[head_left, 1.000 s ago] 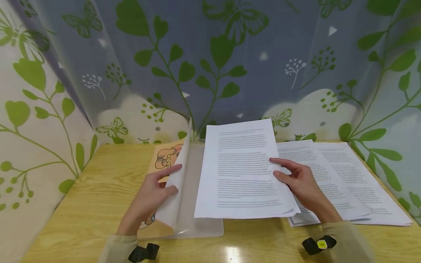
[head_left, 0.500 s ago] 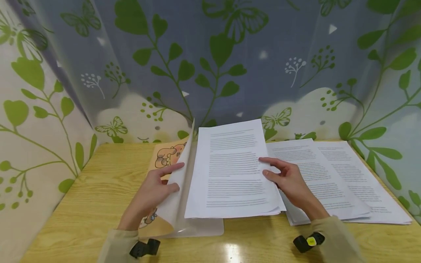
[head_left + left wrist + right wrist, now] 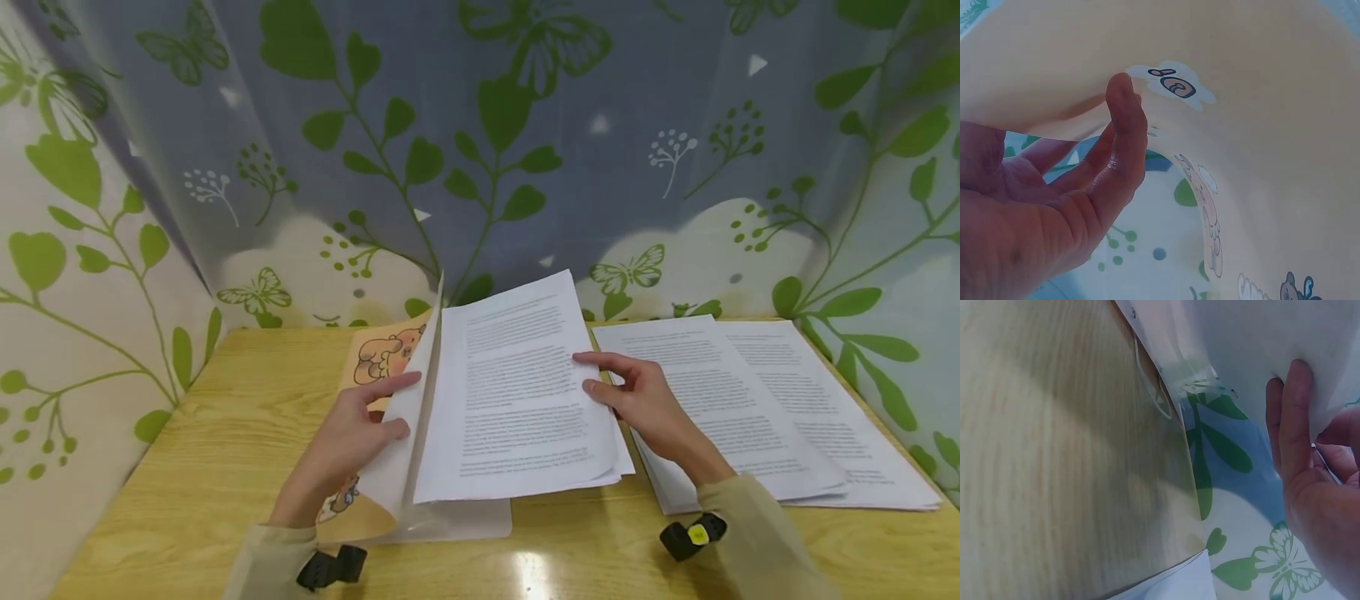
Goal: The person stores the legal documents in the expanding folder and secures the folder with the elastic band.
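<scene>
Starting at the printed sheets point(image 3: 517, 400), we find them tilted, partly over the cartoon-decorated folder point(image 3: 480, 523), right edge pinched by the right hand point(image 3: 645, 408). The left hand point(image 3: 348, 442) pinches the folder's raised cover point(image 3: 392, 473), just left of them. Farther right, we see overlapping papers point(image 3: 697, 400) on the wooden counter point(image 3: 210, 425); behind, a leaf-patterned curtain point(image 3: 600, 167).
</scene>
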`<state>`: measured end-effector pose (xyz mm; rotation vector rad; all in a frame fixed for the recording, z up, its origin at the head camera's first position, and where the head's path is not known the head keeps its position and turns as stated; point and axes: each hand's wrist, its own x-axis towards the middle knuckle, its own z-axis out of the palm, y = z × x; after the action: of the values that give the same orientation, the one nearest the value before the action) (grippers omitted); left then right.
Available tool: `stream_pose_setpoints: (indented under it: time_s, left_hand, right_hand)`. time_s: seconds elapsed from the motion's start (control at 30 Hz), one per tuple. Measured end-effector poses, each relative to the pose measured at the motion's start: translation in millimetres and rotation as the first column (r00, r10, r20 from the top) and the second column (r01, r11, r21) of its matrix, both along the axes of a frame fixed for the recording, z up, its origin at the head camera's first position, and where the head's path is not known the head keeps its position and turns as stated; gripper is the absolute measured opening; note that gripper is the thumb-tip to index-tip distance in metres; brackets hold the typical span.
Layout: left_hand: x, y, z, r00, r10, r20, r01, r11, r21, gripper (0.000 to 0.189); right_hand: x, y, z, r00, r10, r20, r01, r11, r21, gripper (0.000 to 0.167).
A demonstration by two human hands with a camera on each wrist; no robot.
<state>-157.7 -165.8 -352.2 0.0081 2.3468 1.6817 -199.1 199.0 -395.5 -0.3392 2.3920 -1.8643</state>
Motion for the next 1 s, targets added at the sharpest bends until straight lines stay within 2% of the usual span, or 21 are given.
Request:
stream_pose_setpoints:
  time_s: [0.3,0.6,0.8,1.0]
  left_hand:
    - [-0.5,0.7,-1.3,1.0,-0.024,0.004,0.024,0.999,0.027,0.069]
    - [-1.1,1.0,-2.1,1.0,-0.014,-0.006,0.014,1.0,0.026,0.069]
    - [-0.6,-0.3,-1.6,1.0,-0.018,-0.001,0.018,0.999,0.027,0.07]
    - [-1.3,0.3,-1.6,1.0,-0.019,-0.001,0.019,1.0,0.023,0.069]
  right_hand:
    - [-5.5,-3.0,9.4,0.998,0.005,0.069,-0.003,0.999,-0.032,0.045]
    - [-6.0,-6.1,11.7,0.994,-0.029,0.103,0.035,0.998,-0.052,0.045]
    - [-4.5,-11.3,7.2,0.996,-0.023,0.086,0.025,0.999,-0.026,0.044]
    - [-5.6,-19.5,11.0,0.998,0.026,0.055,-0.024,0.999,-0.033,0.043]
